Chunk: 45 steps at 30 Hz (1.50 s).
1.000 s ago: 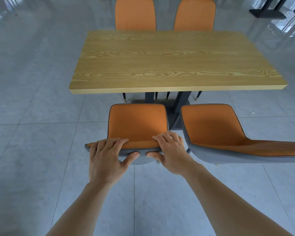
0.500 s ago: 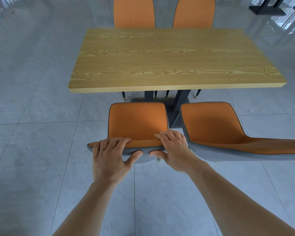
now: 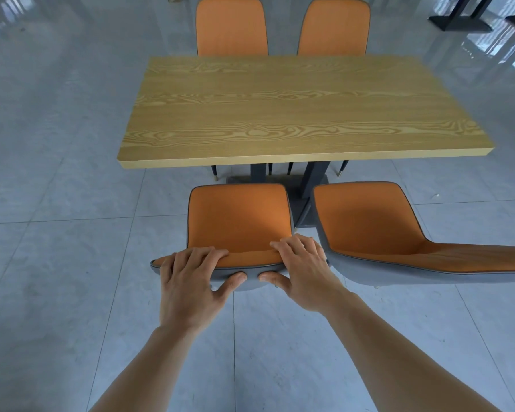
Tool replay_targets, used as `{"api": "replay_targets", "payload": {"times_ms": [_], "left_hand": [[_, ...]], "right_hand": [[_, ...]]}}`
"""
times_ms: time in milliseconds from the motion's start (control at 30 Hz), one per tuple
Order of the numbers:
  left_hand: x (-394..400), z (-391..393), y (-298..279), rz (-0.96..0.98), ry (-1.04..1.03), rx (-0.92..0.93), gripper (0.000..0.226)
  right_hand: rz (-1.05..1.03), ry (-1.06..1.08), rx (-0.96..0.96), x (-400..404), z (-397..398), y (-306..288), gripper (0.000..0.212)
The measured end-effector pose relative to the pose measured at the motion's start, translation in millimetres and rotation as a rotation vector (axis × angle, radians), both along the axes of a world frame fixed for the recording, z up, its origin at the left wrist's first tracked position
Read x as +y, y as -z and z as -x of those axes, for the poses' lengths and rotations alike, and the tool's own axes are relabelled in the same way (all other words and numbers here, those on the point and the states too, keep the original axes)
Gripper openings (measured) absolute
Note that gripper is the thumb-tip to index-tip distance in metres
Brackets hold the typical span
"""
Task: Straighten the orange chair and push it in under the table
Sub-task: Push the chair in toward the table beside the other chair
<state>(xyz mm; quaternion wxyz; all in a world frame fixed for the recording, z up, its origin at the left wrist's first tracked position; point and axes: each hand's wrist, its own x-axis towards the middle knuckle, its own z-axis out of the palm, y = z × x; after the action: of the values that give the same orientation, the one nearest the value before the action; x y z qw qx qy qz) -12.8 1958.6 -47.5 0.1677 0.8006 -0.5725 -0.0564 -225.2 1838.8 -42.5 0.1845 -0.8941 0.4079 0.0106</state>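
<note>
An orange chair (image 3: 239, 219) with a grey shell stands just in front of me, its seat facing the wooden table (image 3: 298, 111). Its front edge lies a short way short of the table's near edge, with floor visible between. My left hand (image 3: 191, 283) grips the left part of the backrest top, fingers over the orange side and thumb on the grey back. My right hand (image 3: 302, 273) holds the right part of the same backrest in the same way. The chair's legs are hidden below the seat.
A second orange chair (image 3: 366, 221) stands close on the right, turned askew with its backrest stretching to the right edge. Two more orange chairs (image 3: 232, 26) (image 3: 334, 28) sit tucked in at the table's far side. A dark table pedestal (image 3: 308, 185) stands underneath. Grey tiled floor all around.
The chair and both hands have slid slightly forward toward the table. The grip on the backrest is unchanged.
</note>
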Motion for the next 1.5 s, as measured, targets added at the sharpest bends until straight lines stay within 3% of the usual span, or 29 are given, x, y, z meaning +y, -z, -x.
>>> {"api": "replay_targets", "payload": {"times_ms": [367,733,1033,1500], "left_hand": [[6,-7,1,-0.016,0.035,0.004,0.058],[12,-11,-27,-0.17,0.055,0.026,0.092],[20,-54,-84,-0.219,0.045,0.015,0.099],[25,-181,-207,-0.081,0.001,-0.042,0.098]], "right_hand": [[-0.001,0.016,0.033,8,-4,1,0.097],[0.011,0.141,0.116,28,-7,-29,0.104],[0.0,0.182,0.154,36,-30,-98,0.111],[0.112,0.131,0.11,32,-156,-220,0.112]]}}
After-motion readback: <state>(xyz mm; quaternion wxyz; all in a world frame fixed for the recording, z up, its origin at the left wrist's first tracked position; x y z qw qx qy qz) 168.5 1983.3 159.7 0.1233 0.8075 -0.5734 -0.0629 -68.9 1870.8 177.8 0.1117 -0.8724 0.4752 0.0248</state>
